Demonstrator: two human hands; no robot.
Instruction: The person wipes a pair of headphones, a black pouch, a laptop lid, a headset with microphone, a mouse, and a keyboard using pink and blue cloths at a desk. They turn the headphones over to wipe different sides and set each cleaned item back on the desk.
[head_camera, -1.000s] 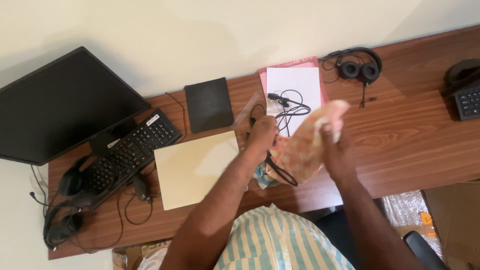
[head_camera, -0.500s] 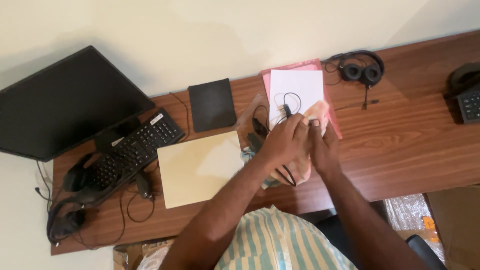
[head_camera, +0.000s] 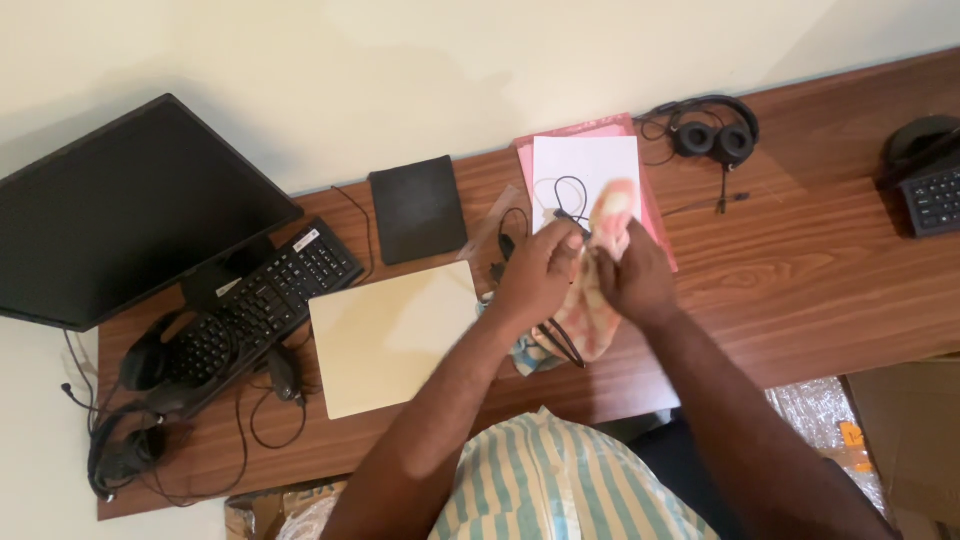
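Head view: both hands (head_camera: 585, 270) grip cloth (head_camera: 598, 290) (cable (head_camera: 565, 195) beside).

Both hands — left hand (head_camera: 535, 275), right hand (head_camera: 632, 280) — grip a pink cloth (head_camera: 600, 270) over the wooden desk (head_camera: 830, 270).

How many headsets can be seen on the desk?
3. One black headset lies at the back of the desk, right of the papers. Two more lie at the left end: one beside the keyboard, one near the front corner. Others may be hidden.

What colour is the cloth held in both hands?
Mostly peach-pink with paler patches, the cloth shows best in the head view.
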